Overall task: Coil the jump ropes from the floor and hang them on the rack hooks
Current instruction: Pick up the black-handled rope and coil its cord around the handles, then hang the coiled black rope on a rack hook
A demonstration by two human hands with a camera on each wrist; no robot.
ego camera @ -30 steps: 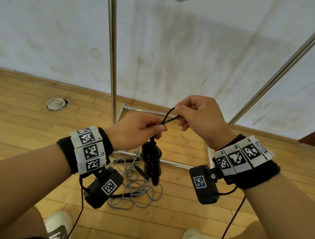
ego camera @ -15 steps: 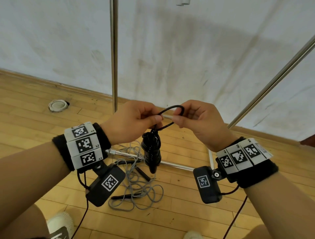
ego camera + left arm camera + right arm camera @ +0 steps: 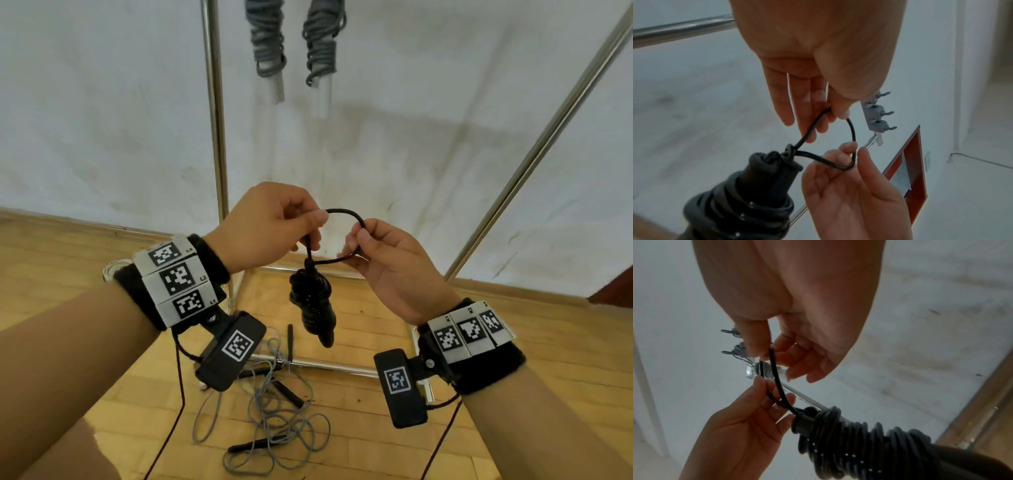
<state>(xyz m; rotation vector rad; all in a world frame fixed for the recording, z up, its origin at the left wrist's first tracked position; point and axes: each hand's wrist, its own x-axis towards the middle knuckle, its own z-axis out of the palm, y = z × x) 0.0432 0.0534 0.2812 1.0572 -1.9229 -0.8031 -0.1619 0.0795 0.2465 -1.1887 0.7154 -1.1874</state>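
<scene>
A black jump rope (image 3: 313, 305), coiled tight round its handles, dangles between my hands in front of the rack. A small loop (image 3: 346, 212) sticks out of its top. My left hand (image 3: 313, 226) pinches the loop's left side and my right hand (image 3: 356, 240) pinches its right side, holding it spread. In the left wrist view my left hand (image 3: 838, 112) pinches the loop (image 3: 853, 134) above the coil (image 3: 748, 203). From the right wrist, my right hand (image 3: 764, 353) holds the cord above the coil (image 3: 849, 443). Grey hooks (image 3: 879, 113) stand on the rack beyond.
Two coiled grey ropes (image 3: 267, 41) (image 3: 322, 44) hang from the rack above. A loose grey rope (image 3: 274, 421) with black handles lies tangled on the wooden floor below. Rack poles (image 3: 214, 120) (image 3: 548, 137) rise left and right, and a base bar (image 3: 329, 365) runs across the floor.
Both hands have risen with the black coil and pulled its loop wider. The view has tilted up, bringing the two hung grey ropes into sight.
</scene>
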